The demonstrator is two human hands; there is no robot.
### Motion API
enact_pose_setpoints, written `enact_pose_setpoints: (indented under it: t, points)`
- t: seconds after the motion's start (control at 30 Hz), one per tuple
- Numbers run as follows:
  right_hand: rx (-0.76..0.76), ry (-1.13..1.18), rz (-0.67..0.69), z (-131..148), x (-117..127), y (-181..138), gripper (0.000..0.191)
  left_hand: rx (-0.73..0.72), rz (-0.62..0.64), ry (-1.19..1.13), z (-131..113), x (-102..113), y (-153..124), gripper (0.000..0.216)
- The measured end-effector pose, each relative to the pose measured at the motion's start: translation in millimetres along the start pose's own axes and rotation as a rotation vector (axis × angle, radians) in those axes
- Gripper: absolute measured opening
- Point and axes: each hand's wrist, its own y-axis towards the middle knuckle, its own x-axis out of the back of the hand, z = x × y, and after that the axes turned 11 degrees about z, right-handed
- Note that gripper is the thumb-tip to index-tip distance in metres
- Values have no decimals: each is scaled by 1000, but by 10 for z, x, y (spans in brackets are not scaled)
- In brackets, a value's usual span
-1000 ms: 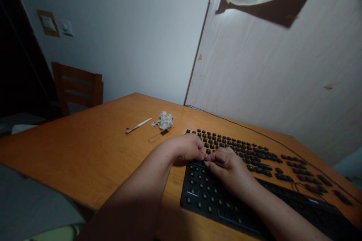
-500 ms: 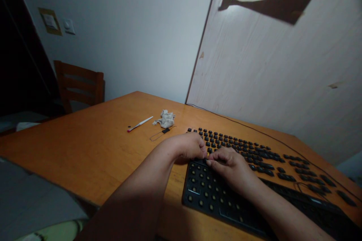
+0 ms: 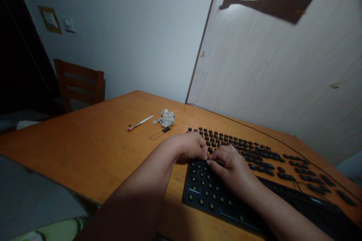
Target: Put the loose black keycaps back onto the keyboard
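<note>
A black keyboard base [image 3: 202,201], stripped of its keycaps, lies at the table's near right with its round switch seats showing. Both hands meet at its far left corner. My left hand [image 3: 194,146] is bent at the wrist, fingers pinched together at the keyboard's far edge. From the right, my right hand [image 3: 230,162] reaches over the base, thumb and forefinger closed close to the left fingertips. Whatever lies between the fingertips is too small and hidden to make out. Loose black keycaps [image 3: 243,145] spread in rows just beyond the hands.
On the wooden table [image 3: 93,143], left of the keycaps, lie a crumpled grey cloth or tissue [image 3: 166,118], a wire keycap puller [image 3: 166,130] and a white brush [image 3: 141,123]. A cable [image 3: 240,122] runs along the wall. A chair [image 3: 80,83] stands at the far left.
The fingertips of both hands have shifted very slightly at the keyboard's far edge. The view has tilted a little; the keyboard and the other things stay in place.
</note>
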Motion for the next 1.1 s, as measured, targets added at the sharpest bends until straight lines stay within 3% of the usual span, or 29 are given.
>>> enact_pose_setpoints:
  t: [0.7, 1.1]
  points:
    - [73, -485, 132, 297, 75, -171, 26, 13, -10, 57, -30, -28, 15, 15]
    - [51, -420, 110, 277, 82, -188, 25, 21, -56, 89, -61, -49, -19, 12]
